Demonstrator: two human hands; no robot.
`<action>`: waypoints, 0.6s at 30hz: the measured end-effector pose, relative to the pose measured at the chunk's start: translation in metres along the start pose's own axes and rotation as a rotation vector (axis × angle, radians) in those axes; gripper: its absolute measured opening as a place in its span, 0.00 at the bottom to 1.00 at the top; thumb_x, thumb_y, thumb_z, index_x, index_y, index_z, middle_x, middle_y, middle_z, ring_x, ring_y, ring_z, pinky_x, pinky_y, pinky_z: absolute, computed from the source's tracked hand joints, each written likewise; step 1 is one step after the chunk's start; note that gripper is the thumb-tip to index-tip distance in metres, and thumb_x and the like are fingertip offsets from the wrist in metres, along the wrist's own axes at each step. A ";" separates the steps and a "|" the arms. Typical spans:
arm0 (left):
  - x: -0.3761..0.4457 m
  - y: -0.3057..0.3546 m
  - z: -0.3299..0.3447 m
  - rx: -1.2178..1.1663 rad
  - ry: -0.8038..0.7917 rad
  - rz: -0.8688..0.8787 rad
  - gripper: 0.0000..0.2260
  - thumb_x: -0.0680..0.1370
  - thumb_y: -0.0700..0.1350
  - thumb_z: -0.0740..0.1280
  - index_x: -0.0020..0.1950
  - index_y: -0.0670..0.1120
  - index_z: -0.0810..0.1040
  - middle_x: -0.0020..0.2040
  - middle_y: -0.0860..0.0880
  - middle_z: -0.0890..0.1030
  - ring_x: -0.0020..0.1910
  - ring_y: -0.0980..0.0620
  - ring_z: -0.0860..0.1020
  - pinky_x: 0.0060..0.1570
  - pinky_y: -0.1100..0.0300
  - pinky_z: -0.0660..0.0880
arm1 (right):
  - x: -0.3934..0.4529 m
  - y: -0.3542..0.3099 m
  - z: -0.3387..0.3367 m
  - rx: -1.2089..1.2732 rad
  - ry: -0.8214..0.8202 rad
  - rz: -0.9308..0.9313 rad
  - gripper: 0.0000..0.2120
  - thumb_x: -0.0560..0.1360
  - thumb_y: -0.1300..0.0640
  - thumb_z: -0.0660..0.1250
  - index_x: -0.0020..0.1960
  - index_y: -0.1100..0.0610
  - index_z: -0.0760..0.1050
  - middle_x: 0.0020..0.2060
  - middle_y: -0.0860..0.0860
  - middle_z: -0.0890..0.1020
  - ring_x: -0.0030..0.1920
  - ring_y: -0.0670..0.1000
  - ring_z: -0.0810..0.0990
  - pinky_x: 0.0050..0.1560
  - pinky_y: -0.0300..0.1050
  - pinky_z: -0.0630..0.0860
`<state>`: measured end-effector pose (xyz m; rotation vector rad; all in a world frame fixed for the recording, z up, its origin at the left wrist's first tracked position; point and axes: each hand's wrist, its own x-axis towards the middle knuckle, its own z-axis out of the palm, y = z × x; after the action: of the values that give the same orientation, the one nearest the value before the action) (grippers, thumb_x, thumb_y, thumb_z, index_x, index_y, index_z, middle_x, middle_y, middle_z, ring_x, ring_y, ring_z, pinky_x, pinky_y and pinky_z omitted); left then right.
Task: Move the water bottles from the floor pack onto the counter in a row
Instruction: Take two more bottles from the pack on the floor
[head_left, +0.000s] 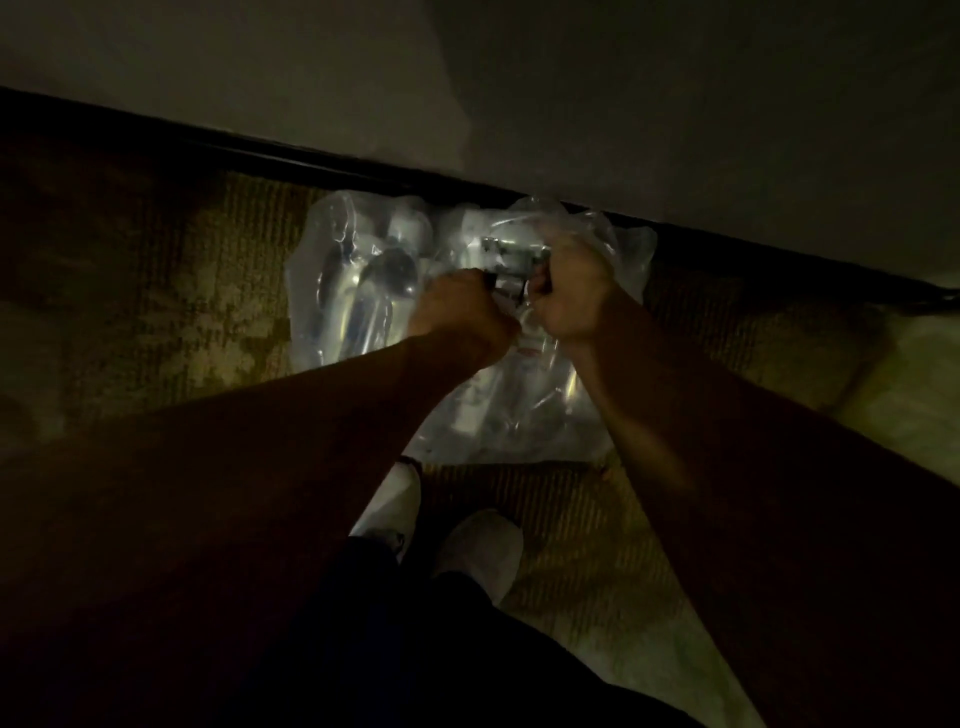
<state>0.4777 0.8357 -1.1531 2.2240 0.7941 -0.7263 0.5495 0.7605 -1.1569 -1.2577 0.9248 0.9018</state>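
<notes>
Both hands, left hand (460, 312) and right hand (569, 299), clutch the dim, blurred floor pack (363, 291) wrap.

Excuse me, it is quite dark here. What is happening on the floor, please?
A person is bending over a plastic-wrapped pack of water bottles on the carpet, against the wall. The left hand and right hand are both curled at the top of the pack, seemingly gripping the wrap or a bottle there; blur and darkness hide which. The bottles seem to be all inside the wrap. The person's light shoes stand just before the pack.
</notes>
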 end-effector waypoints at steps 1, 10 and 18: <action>-0.005 0.000 -0.001 -0.012 0.016 0.014 0.13 0.75 0.47 0.70 0.59 0.49 0.79 0.50 0.50 0.81 0.38 0.57 0.72 0.33 0.65 0.68 | -0.004 0.000 0.000 0.022 0.022 0.028 0.12 0.80 0.56 0.61 0.38 0.54 0.70 0.24 0.46 0.74 0.21 0.42 0.70 0.16 0.29 0.64; -0.048 -0.005 -0.019 -0.031 0.043 0.027 0.17 0.71 0.52 0.75 0.57 0.50 0.79 0.53 0.52 0.81 0.52 0.53 0.78 0.45 0.59 0.72 | -0.067 0.003 -0.008 -0.170 0.039 0.151 0.11 0.75 0.50 0.69 0.52 0.56 0.76 0.40 0.52 0.79 0.34 0.49 0.78 0.25 0.37 0.76; -0.069 -0.006 -0.043 -0.124 0.113 0.037 0.20 0.67 0.48 0.79 0.56 0.49 0.79 0.54 0.50 0.83 0.53 0.50 0.80 0.50 0.55 0.78 | -0.096 0.023 -0.019 -0.373 0.116 0.119 0.19 0.71 0.42 0.70 0.52 0.56 0.80 0.40 0.52 0.83 0.31 0.48 0.81 0.20 0.30 0.67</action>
<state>0.4395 0.8481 -1.0820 2.1759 0.8279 -0.5234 0.4911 0.7397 -1.0774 -1.5988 0.9588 1.1415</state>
